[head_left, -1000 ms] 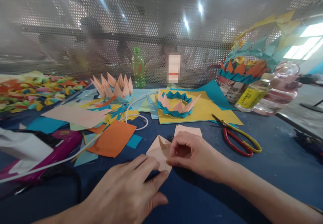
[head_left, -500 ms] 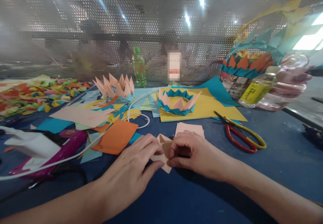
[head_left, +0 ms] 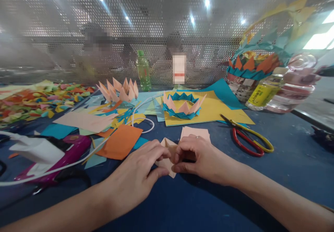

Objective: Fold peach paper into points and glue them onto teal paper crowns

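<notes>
Between my hands is a small piece of folded pink paper (head_left: 166,164), creased and partly hidden by my fingers. My left hand (head_left: 146,164) has its thumb and curled fingers on the paper's left side. On the right side, my right hand (head_left: 194,157) pinches the paper's edge between thumb and fingertips. A stack of pink paper squares (head_left: 199,132) lies just behind my right hand. Beyond it, a ring of folded blue paper (head_left: 182,111) with several pink points stands on yellow sheets (head_left: 221,115). A pink pointed paper piece (head_left: 118,92) stands farther left.
Scissors (head_left: 247,138) with red and yellow handles lie to the right. Bottles (head_left: 267,92) and a decorated basket (head_left: 241,84) stand behind them. At left are orange paper (head_left: 121,142), a purple power strip (head_left: 78,148) with a white cable, and colourful folded scraps (head_left: 57,99).
The view has shifted very slightly. Both hands keep hold of the pink paper in nearly the same place, with only slight finger movement.
</notes>
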A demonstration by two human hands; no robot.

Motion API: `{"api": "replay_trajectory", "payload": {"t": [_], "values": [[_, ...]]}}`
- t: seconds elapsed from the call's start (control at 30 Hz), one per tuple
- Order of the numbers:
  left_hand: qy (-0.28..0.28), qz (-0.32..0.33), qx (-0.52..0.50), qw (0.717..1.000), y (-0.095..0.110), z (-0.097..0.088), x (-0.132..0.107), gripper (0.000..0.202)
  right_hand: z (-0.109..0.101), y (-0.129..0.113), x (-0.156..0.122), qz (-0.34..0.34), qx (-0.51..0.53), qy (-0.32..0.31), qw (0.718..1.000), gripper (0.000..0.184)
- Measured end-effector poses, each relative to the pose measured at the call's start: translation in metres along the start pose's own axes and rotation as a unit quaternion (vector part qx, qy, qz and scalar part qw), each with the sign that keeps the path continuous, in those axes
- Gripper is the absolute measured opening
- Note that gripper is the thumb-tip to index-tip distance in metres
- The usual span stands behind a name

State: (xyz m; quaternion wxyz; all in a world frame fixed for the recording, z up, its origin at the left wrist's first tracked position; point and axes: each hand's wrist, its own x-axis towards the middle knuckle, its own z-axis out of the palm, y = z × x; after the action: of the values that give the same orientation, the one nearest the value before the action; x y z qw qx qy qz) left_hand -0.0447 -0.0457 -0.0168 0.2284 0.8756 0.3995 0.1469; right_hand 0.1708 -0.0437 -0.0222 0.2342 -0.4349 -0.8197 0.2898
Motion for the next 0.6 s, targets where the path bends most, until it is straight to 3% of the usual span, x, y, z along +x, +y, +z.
{"api": "replay_trajectory", "payload": {"t": [0.6], "values": [[0.028,-0.029,0.001,0.999,0.0068,0.0026,0.0051,0.016,-0.0042,-0.0044,-0.0005,0.000,-0.026,-0.017,1.000,0.022]]}}
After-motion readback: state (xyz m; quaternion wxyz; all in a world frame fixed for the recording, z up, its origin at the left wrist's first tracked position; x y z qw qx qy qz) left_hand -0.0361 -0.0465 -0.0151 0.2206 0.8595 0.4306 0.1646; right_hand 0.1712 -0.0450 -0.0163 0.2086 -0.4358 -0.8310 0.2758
